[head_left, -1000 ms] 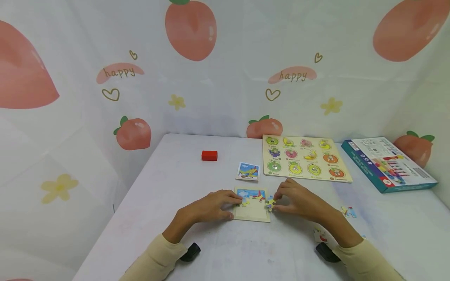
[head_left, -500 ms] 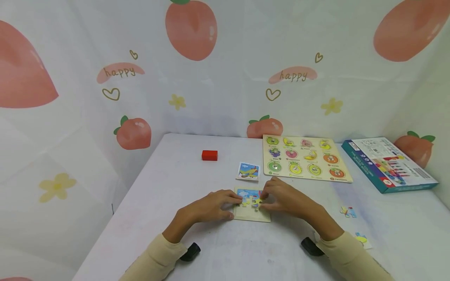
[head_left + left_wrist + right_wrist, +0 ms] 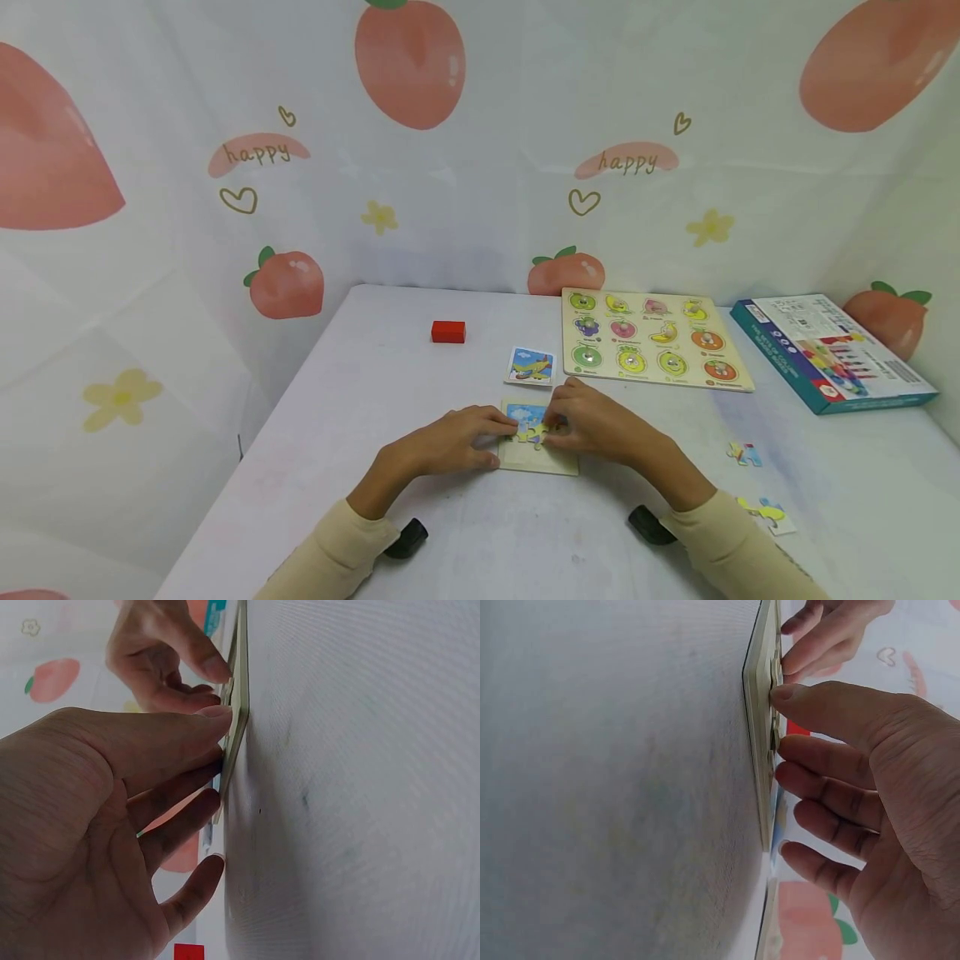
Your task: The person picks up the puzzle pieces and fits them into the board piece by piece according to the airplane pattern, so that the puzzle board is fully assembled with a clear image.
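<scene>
A small square jigsaw tray (image 3: 534, 460) lies on the white table, with sky-blue and yellow pieces fitted along its far part and bare wood nearest me. My left hand (image 3: 452, 440) rests at its left side, index finger over the pieces and thumb by the near-left corner. In the left wrist view the thumb (image 3: 216, 712) touches the tray's edge and the other fingers are spread. With thumb and fingers, my right hand (image 3: 596, 423) pinches a yellow jigsaw piece (image 3: 538, 442) low over the tray's middle, its fingers hiding the right part of the picture.
Behind the tray lies a picture card of a yellow plane (image 3: 531, 367). Loose jigsaw pieces (image 3: 746, 454) and more pieces (image 3: 768, 514) lie at right. A red block (image 3: 448, 332), a fruit peg board (image 3: 656, 337) and a teal-edged box (image 3: 832, 354) are farther back.
My right hand has carried the jigsaw piece leftward from the tray's right edge to beside the fitted pieces. Loose pieces under the right forearm have come into view. The left hand stays put.
</scene>
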The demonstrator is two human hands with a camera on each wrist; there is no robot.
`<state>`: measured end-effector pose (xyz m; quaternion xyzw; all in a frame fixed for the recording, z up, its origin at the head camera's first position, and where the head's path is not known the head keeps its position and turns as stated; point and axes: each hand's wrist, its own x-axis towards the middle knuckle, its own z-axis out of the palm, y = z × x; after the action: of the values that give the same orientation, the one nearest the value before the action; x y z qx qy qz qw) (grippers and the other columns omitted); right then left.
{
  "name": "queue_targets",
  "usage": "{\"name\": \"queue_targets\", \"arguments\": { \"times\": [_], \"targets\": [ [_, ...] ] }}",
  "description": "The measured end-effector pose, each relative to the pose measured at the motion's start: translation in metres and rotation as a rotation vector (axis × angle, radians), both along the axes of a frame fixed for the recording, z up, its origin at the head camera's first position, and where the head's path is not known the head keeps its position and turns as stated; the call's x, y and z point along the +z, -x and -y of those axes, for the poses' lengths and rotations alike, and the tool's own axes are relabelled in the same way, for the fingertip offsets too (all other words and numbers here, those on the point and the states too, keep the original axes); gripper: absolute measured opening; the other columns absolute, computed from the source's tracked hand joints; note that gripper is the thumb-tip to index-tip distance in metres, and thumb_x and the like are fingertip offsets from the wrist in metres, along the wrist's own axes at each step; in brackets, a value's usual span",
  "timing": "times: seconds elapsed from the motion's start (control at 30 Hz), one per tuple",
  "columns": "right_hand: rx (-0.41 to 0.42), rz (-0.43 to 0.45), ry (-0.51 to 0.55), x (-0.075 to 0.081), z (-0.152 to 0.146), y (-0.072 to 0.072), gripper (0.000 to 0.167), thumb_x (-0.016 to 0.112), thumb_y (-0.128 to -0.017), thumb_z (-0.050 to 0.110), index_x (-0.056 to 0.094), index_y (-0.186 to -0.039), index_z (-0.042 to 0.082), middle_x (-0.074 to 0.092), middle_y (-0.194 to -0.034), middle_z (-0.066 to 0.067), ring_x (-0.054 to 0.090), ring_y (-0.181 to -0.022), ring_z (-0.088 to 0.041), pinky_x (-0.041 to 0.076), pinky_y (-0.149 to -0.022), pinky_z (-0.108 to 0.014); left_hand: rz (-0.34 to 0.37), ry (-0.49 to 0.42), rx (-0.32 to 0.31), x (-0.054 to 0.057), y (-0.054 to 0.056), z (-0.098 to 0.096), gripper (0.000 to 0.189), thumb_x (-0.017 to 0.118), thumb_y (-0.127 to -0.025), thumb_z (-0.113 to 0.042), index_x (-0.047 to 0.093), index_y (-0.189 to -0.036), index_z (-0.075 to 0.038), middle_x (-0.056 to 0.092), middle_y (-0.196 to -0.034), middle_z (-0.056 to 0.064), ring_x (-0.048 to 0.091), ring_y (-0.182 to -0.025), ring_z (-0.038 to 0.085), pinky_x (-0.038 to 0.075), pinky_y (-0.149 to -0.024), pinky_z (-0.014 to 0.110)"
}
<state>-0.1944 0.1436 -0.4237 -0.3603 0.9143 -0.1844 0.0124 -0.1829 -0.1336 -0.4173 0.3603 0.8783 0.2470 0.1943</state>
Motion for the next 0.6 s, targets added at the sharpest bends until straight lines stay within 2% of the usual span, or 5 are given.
{"name": "queue_targets", "arguments": {
  "times": [0.27,0.6],
  "targets": [
    [0.01,-0.018,0.009,0.0,0.0015,-0.0007,0.015,0.085,-0.088,0.027,0.08,-0.095,0.015,0.066,-0.093,0.01,0.052,-0.096,-0.01,0.052,-0.088,-0.033,-0.003,0.0,-0.003,-0.0004,0.0,0.0006,0.052,0.069,-0.101,-0.017,0.06,-0.152,-0.013,0.056,-0.155,-0.001,0.046,-0.149,0.021,0.036,-0.124,0.048],
    [0.039,-0.02,-0.016,0.0012,0.0048,-0.0012,0.03,0.085,-0.09,0.035,0.082,-0.112,0.014,0.069,-0.104,0.006,0.053,-0.103,-0.013,0.052,-0.093,-0.035,0.006,-0.011,-0.006,-0.0002,0.0001,0.0012,0.051,0.068,-0.102,-0.017,0.06,-0.152,-0.014,0.056,-0.154,-0.002,0.046,-0.148,0.021,0.037,-0.123,0.049]
  ]
}}
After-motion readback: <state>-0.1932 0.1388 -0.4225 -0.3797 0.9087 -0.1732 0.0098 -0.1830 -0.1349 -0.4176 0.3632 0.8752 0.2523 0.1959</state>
